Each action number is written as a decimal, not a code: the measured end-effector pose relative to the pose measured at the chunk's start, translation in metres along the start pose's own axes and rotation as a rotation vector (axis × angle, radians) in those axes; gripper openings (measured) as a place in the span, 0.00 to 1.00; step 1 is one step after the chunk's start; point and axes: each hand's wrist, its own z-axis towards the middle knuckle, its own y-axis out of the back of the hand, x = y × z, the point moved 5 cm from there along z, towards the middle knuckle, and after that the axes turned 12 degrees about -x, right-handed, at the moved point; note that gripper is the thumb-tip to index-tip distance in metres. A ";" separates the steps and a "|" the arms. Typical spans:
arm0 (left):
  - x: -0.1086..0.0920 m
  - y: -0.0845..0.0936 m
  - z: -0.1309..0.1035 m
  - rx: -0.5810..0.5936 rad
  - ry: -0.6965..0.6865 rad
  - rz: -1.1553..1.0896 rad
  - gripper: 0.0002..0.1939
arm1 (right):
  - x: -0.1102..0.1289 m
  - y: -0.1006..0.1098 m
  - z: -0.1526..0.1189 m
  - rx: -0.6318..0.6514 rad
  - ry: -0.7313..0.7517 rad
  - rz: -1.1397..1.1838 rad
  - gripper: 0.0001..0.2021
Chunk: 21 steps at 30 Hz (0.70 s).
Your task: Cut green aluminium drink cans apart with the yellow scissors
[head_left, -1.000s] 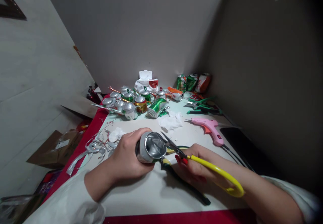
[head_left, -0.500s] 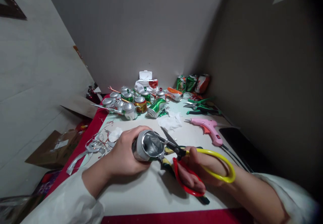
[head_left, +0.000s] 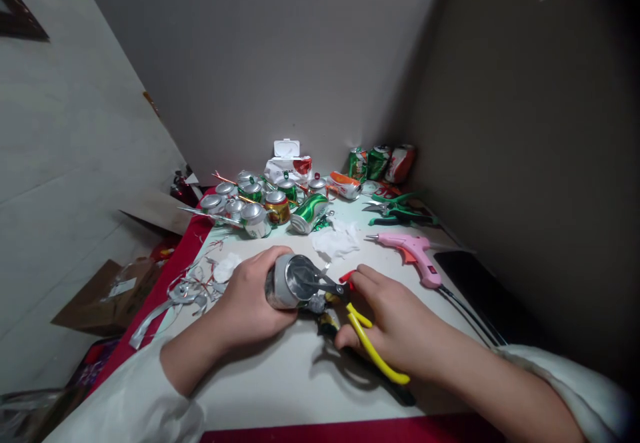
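While the left hand (head_left: 253, 291) grips the can (head_left: 281, 286), right hand (head_left: 393, 313) holding scissors (head_left: 376, 352), beside it

And you have the tabletop (head_left: 250, 390) palely lit, soft shadows on it beneath your right hand (head_left: 395, 316)! Right of it, the wall (head_left: 525, 130) is murky; your right sleeve (head_left: 570, 376) blurs towards the stretched, darkened picture edge.

Partial "AC" on wht/red pack (head_left: 289, 169), rest illeg.; lettering on back cans (head_left: 379, 163) too blurry.
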 end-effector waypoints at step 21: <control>-0.008 -0.007 -0.003 0.158 0.076 -0.106 0.18 | -0.004 0.003 -0.008 0.257 -0.191 0.161 0.22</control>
